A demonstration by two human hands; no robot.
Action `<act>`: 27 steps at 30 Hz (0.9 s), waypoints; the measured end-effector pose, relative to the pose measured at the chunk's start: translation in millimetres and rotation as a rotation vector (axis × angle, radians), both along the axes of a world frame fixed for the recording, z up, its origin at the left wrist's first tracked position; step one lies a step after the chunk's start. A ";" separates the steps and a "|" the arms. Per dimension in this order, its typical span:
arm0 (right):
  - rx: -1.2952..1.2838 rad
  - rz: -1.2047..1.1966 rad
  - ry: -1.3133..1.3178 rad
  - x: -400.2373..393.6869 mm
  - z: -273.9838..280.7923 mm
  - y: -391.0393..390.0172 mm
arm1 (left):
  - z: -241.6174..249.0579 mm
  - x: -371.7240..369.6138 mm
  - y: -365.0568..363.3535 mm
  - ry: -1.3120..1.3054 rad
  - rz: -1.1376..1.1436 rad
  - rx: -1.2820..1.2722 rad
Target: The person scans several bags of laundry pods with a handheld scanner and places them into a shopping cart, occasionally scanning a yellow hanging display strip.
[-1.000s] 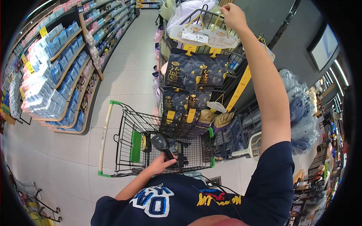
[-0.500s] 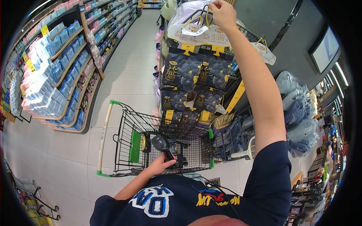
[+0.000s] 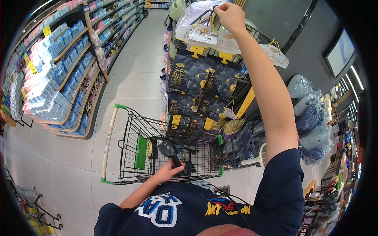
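Observation:
My left hand (image 3: 170,171) is wrapped around the handle of a black barcode scanner (image 3: 168,149), held above the shopping cart. Raised at the top of the view, my right hand (image 3: 230,17) pinches a black hook (image 3: 208,13) with a yellow cord beside it. Just below hangs a white header card (image 3: 226,46) with gold lettering, and a price tag (image 3: 202,37) reading 9.90 lies over it. Under the card, several black snack-like pouches (image 3: 191,70) with yellow hang tabs (image 3: 226,58) hang in rows. Exactly how the fingertips meet the hook is hard to make out.
A wire shopping cart (image 3: 132,157) with green corners stands in front of me, against the pouch rack. To the left, a shelf end (image 3: 75,67) is stacked with blue and pink packs. Plastic-wrapped goods (image 3: 311,118) are at the right, beside a grey wall (image 3: 283,23).
The price tag now faces me, flatter and readable. My right hand has shifted slightly left, and the hanging pouches have swung a little. The scanner has stayed put.

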State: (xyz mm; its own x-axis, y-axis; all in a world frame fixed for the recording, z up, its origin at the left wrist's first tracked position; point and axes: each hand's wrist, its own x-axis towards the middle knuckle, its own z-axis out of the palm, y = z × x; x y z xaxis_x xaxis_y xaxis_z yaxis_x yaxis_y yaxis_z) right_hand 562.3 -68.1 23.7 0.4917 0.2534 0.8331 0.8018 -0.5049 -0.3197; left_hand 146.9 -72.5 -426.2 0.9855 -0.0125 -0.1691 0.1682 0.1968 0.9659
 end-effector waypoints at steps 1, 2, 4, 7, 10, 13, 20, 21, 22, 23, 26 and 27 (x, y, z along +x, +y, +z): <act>-0.005 -0.013 -0.008 0.5 -1.9 2.0 | -0.3 0.1 0.4 0.000 -0.004 -0.004; -0.009 -0.025 -0.016 0.4 -2.7 3.5 | -0.6 0.3 0.8 -0.001 -0.008 -0.007; 0.001 -0.004 0.048 -8.4 -1.6 1.7 | -0.2 0.4 1.4 -0.001 -0.006 -0.009; 0.030 0.034 0.036 -5.9 -3.4 1.2 | 1.4 -0.2 1.2 0.004 0.003 -0.002; 0.080 0.074 -0.046 6.6 -2.6 1.8 | -3.1 -1.5 2.2 0.006 0.009 -0.002; 0.133 0.072 -0.043 -0.4 -3.9 3.0 | -2.4 -3.9 3.3 0.013 0.019 -0.005; 0.268 0.080 -0.010 3.2 -8.8 6.3 | -6.5 -4.0 7.1 0.038 -0.007 0.002; 0.279 0.076 -0.015 2.7 -9.4 6.7 | -7.1 -4.3 7.0 0.036 -0.001 -0.004; 0.289 0.072 -0.020 1.3 -10.4 7.0 | -6.7 -4.6 7.2 0.041 0.004 -0.004; 0.298 0.067 -0.025 -0.6 -11.3 7.1 | -5.7 -4.6 7.5 0.047 0.009 -0.005; 0.280 0.077 0.022 -16.2 -15.6 2.0 | -9.6 -4.9 7.6 0.048 0.013 -0.017; 0.274 0.066 -0.016 -16.2 -17.2 2.2 | -11.1 -4.8 7.5 0.045 0.014 -0.021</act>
State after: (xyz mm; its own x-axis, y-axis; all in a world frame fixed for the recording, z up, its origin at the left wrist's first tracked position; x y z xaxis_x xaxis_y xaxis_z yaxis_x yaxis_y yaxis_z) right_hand 546.1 -65.8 6.5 0.4678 0.0488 0.8825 0.8363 -0.3476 -0.4241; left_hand 142.1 -65.0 -437.3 0.9771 -0.0031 -0.2128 0.2083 0.2192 0.9532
